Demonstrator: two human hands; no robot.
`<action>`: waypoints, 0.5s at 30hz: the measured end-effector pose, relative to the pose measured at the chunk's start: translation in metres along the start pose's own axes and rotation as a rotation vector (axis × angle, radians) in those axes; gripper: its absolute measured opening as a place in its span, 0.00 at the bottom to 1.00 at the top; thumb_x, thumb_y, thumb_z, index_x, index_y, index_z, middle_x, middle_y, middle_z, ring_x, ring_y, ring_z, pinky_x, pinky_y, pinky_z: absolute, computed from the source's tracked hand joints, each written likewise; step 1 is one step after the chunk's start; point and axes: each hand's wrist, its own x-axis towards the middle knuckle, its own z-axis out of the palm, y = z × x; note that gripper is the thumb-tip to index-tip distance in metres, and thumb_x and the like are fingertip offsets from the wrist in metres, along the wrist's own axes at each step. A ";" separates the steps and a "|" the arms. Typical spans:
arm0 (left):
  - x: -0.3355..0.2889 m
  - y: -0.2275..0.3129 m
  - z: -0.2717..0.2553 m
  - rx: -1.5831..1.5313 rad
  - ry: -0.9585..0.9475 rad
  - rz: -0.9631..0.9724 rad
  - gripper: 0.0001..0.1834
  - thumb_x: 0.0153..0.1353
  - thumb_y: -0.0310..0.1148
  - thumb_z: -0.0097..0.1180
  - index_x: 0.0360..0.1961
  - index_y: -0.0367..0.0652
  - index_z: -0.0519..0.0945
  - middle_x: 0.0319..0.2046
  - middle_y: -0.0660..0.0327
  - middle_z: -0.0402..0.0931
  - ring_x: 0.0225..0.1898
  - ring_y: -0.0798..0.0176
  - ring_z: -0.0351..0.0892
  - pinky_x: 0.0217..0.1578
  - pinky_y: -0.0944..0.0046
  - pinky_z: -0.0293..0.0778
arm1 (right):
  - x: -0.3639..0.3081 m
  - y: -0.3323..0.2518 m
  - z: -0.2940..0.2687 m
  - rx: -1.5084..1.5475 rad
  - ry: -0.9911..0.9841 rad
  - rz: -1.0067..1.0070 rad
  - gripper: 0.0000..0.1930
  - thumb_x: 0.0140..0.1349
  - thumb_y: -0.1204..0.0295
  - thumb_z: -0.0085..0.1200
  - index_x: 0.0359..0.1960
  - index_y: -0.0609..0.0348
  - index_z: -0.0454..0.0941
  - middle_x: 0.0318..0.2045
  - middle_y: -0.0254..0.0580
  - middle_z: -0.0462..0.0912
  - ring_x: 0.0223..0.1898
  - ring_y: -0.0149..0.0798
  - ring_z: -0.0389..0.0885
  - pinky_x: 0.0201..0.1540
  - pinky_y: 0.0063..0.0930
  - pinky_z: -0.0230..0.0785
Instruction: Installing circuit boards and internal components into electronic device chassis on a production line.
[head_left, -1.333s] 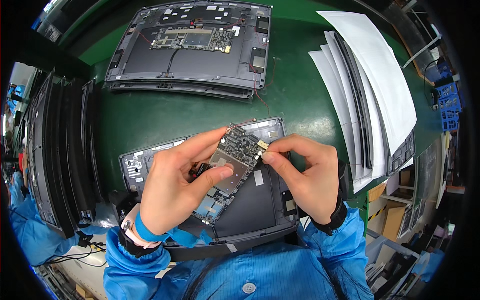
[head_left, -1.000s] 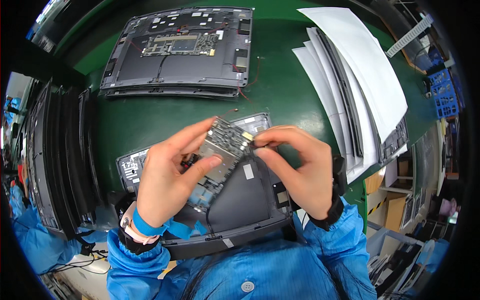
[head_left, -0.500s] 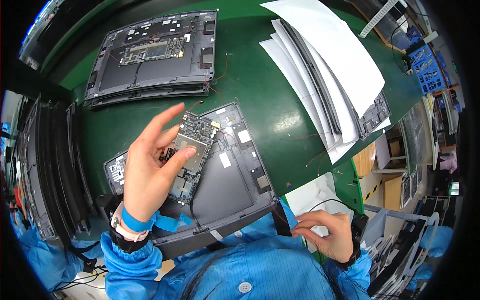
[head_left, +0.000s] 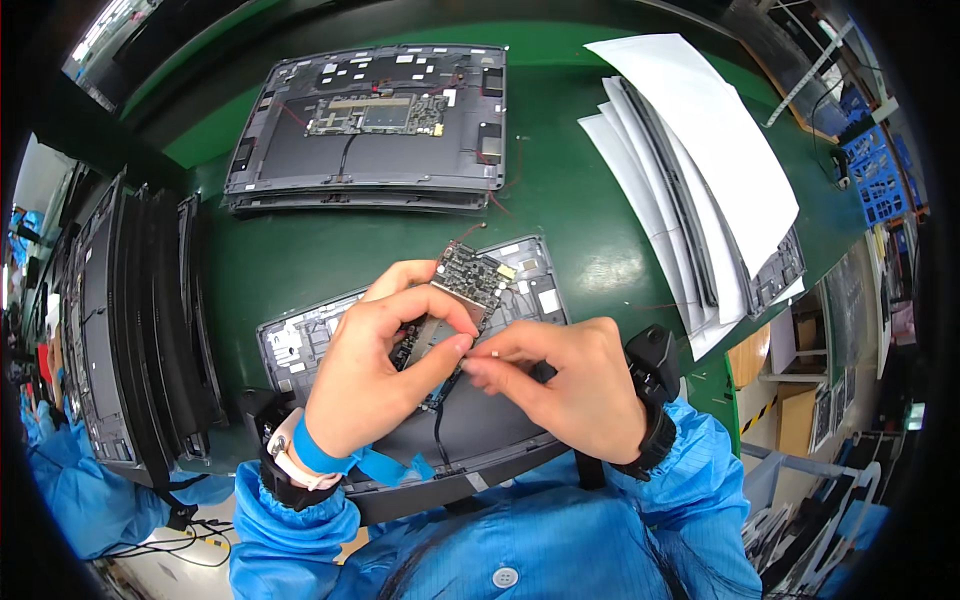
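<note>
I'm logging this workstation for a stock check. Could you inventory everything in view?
Held circuit board: one, dark with a metal cover, in the left hand
Lower panel: one, grey, beneath the hands
Panel stack: at least two, grey, back of the table
Second circuit board: one, dark with a metal cover, on the panel stack
White sheets: several, white, right, layered with dark panels
Upright panels: several, dark, left
Table: one, green, centre
Crate: one, blue, far right
Cables: several, black, lower left
Sleeves: two, blue, lower edge
Left hand: one, bare, gripping the board
Right hand: one, bare, fingertips by the board's edge
</note>
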 end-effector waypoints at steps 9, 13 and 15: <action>0.000 0.003 0.000 0.127 0.081 0.045 0.07 0.47 0.24 0.62 0.30 0.39 0.78 0.34 0.55 0.78 0.51 0.49 0.71 0.52 0.56 0.66 | 0.013 0.001 0.003 -0.206 -0.072 0.100 0.06 0.57 0.72 0.57 0.26 0.63 0.78 0.17 0.39 0.81 0.20 0.32 0.83 0.24 0.20 0.73; -0.001 0.004 -0.003 0.152 0.004 0.013 0.07 0.48 0.19 0.59 0.30 0.36 0.78 0.40 0.57 0.74 0.53 0.60 0.65 0.56 0.62 0.58 | 0.010 0.002 0.006 -0.307 -0.043 0.038 0.04 0.54 0.74 0.59 0.26 0.62 0.78 0.16 0.37 0.80 0.18 0.30 0.81 0.21 0.21 0.70; -0.001 0.003 -0.001 0.012 0.047 -0.057 0.06 0.49 0.19 0.59 0.30 0.36 0.78 0.38 0.57 0.76 0.53 0.60 0.64 0.57 0.60 0.56 | 0.009 0.001 0.006 -0.328 -0.007 0.018 0.03 0.52 0.76 0.60 0.26 0.61 0.79 0.15 0.35 0.79 0.16 0.28 0.78 0.19 0.20 0.67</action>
